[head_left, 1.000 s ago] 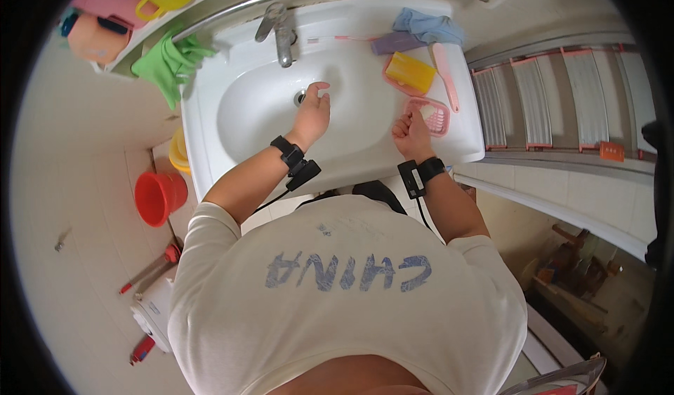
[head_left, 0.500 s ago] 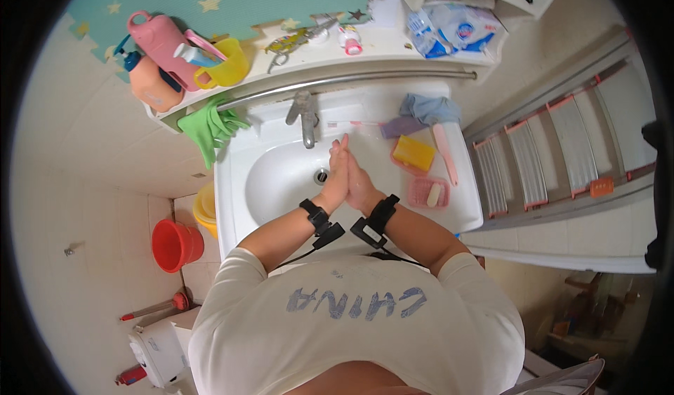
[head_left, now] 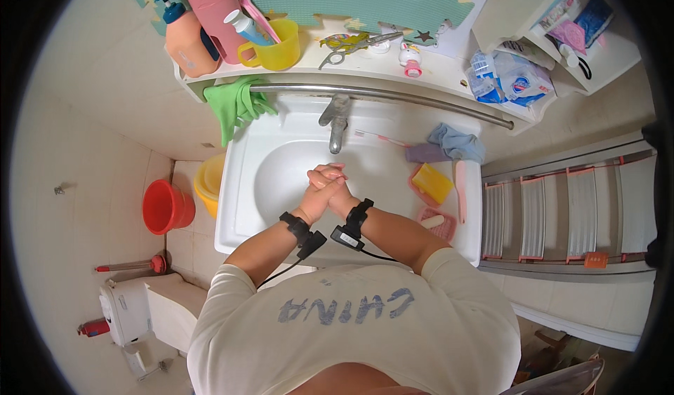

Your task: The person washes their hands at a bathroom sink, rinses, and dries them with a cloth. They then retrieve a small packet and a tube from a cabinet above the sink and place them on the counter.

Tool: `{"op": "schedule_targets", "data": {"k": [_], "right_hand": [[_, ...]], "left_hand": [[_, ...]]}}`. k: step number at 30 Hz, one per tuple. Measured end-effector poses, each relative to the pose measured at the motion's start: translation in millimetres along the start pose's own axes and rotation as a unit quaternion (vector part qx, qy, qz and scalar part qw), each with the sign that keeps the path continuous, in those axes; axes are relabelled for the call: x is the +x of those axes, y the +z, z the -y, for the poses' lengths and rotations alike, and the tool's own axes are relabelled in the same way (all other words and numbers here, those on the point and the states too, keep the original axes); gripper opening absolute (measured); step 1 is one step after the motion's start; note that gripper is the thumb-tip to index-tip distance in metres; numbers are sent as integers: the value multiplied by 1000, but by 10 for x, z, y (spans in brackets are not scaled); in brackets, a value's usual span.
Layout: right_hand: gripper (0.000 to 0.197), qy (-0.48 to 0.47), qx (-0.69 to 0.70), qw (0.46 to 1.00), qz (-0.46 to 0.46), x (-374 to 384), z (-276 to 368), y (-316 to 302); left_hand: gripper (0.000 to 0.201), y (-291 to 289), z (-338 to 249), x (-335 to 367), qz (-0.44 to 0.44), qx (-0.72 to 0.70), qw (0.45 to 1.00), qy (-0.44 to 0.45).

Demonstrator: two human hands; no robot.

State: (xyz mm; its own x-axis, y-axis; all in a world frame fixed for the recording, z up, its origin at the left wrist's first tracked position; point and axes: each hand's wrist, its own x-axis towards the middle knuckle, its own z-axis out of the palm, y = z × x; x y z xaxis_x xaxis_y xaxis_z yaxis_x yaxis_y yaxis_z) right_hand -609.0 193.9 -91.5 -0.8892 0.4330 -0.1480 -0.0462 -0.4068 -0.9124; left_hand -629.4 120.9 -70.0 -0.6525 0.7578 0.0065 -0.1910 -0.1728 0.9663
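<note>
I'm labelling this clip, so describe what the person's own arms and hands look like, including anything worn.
The left hand and right hand are gloveless. On each side, a black wrist strap bears a black box with a thin black cable; the right box shows a pale label. The sleeves are short and off-white.

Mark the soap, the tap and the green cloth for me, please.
Soap point(head_left: 432, 221): head view, middle of the pale bar's upper face.
Tap point(head_left: 337, 132): head view, on the metal spout.
Green cloth point(head_left: 234, 106): head view, on its hanging folds.
</note>
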Motion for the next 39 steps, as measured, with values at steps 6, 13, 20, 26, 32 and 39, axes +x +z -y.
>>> {"op": "schedule_targets", "data": {"k": [6,13,20,26,32,39], "right_hand": [[6,-209,-504,836,-54,81,-49,-198],[20,92,115,988,41,-137,94,-87],[26,152,162,968,118,-163,-14,-446],[31,206,50,976,41,21,-276,-797],[30,241,22,970,14,434,-405,-904],[30,278,33,959,-44,758,-601,-860]], "left_hand": [[37,167,-10,-102,-132,-43,986,-92],[23,-56,-96,161,-155,-182,960,-147],[32,-221,-53,359,-179,-161,957,-161],[23,-457,-212,829,-39,581,805,113],[33,-136,-871,1365,-58,412,909,-26],[30,-529,-31,1019,-182,436,880,-55]]}}
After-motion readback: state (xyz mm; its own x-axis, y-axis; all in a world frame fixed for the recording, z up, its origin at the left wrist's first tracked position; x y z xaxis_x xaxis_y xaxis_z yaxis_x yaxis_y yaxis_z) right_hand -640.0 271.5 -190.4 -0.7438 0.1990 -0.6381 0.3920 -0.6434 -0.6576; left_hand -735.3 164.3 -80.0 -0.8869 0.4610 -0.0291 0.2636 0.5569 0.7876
